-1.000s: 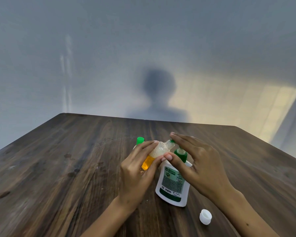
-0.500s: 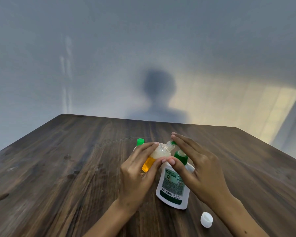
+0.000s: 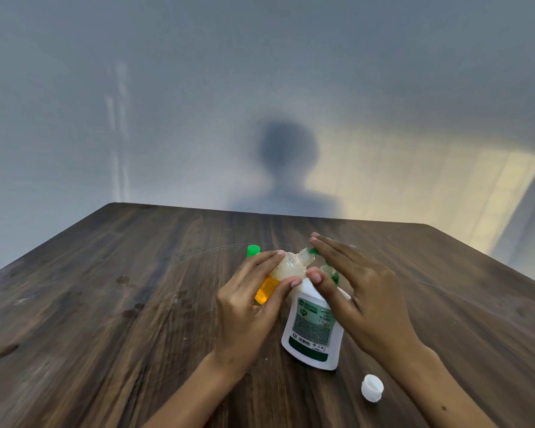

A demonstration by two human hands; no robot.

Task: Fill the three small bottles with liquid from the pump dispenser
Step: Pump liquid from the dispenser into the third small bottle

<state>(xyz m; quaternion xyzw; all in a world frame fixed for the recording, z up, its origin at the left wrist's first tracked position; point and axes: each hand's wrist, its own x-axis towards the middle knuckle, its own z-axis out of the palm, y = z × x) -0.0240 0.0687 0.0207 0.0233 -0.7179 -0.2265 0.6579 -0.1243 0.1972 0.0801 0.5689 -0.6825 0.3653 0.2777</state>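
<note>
Pump (image 3: 329, 270) lower; white cap (image 3: 372, 387) nearby

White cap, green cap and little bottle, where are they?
White cap (image 3: 372, 388), head view, its open top.
Green cap (image 3: 253, 250), head view, its side.
Little bottle (image 3: 291, 267), head view, its clear shoulder.

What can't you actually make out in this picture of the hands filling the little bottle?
All in the head view:
- The pump head of the dispenser: the right hand covers it.
- The lower part of the small bottle: behind the left hand.
- What stands under the green cap: hidden by the left hand's fingers.
- The dispenser's label text: too small to read.
</note>
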